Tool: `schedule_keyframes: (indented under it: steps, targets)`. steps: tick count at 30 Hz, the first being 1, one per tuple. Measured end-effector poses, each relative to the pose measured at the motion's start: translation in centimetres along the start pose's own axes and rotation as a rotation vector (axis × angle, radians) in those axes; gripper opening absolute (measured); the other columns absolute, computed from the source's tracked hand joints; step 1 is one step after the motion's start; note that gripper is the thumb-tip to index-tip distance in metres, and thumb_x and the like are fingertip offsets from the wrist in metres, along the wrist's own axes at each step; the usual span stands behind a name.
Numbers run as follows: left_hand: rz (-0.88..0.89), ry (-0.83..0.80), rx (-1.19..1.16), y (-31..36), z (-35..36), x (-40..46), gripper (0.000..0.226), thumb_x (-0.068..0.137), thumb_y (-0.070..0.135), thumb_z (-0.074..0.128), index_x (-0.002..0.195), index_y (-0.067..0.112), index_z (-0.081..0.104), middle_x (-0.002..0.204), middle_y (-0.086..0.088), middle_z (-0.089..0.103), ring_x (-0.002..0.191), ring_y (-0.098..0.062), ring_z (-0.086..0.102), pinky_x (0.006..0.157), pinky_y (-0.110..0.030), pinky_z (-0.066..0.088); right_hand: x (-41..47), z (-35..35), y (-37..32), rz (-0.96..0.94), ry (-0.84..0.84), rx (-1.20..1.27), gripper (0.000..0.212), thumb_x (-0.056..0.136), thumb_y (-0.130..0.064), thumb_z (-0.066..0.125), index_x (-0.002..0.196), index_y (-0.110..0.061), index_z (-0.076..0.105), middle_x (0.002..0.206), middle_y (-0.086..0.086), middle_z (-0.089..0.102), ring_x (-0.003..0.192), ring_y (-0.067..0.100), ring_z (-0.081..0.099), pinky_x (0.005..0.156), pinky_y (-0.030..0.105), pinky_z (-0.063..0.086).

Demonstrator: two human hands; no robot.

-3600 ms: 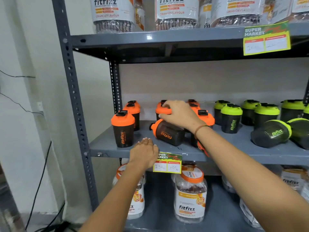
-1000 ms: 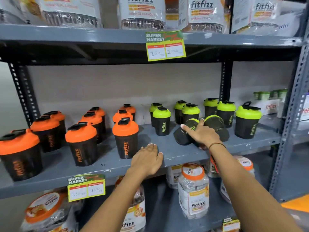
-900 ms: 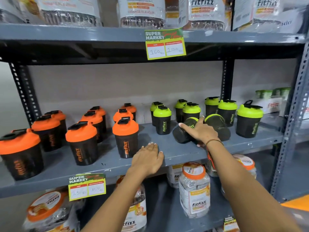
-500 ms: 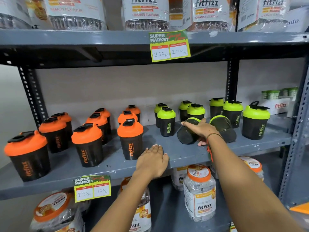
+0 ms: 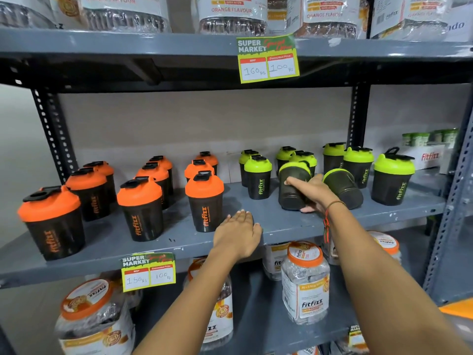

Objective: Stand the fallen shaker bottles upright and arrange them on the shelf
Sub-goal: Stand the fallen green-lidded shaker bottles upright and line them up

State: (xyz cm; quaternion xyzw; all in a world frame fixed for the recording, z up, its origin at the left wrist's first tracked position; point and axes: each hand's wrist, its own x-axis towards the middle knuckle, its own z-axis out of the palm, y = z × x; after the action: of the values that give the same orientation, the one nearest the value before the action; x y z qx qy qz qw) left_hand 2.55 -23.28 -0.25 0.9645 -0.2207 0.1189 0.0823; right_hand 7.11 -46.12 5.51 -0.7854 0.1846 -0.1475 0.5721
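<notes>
My right hand is shut on a green-lidded black shaker bottle, which is tilted nearly upright on the grey middle shelf. Just to its right a second green-lidded shaker lies tipped over, lid toward the back. Several other green-lidded shakers stand upright around them. Several orange-lidded shakers stand upright on the left half of the shelf. My left hand rests flat on the shelf's front edge, fingers apart, holding nothing.
A yellow price tag hangs from the middle shelf's front, another price tag from the top shelf. Clear Fitfizz jars fill the lower shelf and the top one. A slotted steel upright bounds the right side.
My right hand has closed around the left fallen green shaker and tipped it from lying on its side to nearly upright. Earlier it handled a fallen orange shaker. My left hand stayed on the shelf edge.
</notes>
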Motion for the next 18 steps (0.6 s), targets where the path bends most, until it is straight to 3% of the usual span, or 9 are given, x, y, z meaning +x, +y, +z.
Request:
schedule_keyframes:
  steps: [3,6,9,13,18]
  targets:
    - [-0.001,-0.005,0.001,0.0,0.0,-0.1,0.061,0.1,0.039,0.017,0.151,0.006,0.026,0.16,-0.011,0.025,0.148,-0.019,0.02,0.121,-0.036,0.011,-1.8,0.4,-0.5,-0.145,0.156,-0.022,0.099,0.045,-0.069,0.076,0.124,-0.02,0.041,0.116,0.006,0.063,0.1,0.029,0.066,0.06,0.041,0.063]
    - [-0.006,-0.011,0.004,0.1,-0.1,-0.2,0.061,0.1,0.039,0.017,0.151,0.006,0.026,0.16,-0.011,0.025,0.148,-0.019,0.019,0.121,-0.036,0.011,-4.1,1.7,-1.1,-0.315,0.306,-0.2,0.093,0.048,-0.077,0.065,0.117,-0.016,0.047,0.118,0.011,0.066,0.108,0.036,0.064,0.082,0.04,0.054]
    - [-0.007,-0.012,0.003,0.2,-0.2,-0.2,0.06,0.101,0.038,0.017,0.151,0.005,0.025,0.16,-0.012,0.024,0.149,-0.019,0.019,0.121,-0.037,0.011,-6.5,3.4,-0.7,-0.402,0.372,-0.288,0.084,0.052,-0.076,0.062,0.109,-0.016,0.048,0.116,0.008,0.064,0.106,0.037,0.063,0.078,0.042,0.048]
    - [-0.016,-0.027,0.003,0.3,-0.3,-0.4,0.06,0.101,0.037,0.018,0.151,0.004,0.023,0.16,-0.012,0.023,0.149,-0.02,0.017,0.122,-0.037,0.011,-8.3,5.2,0.9,-0.445,0.358,-0.43,0.079,0.058,-0.069,0.066,0.113,-0.017,0.041,0.12,0.01,0.059,0.103,0.043,0.062,0.076,0.046,0.049]
    - [-0.018,-0.02,0.014,0.4,-0.3,-0.3,0.06,0.1,0.037,0.018,0.151,0.004,0.024,0.16,-0.013,0.024,0.149,-0.02,0.018,0.121,-0.037,0.012,-8.9,6.0,2.3,-0.452,0.372,-0.462,0.078,0.059,-0.07,0.067,0.11,-0.019,0.037,0.117,0.009,0.059,0.101,0.044,0.063,0.071,0.045,0.048]
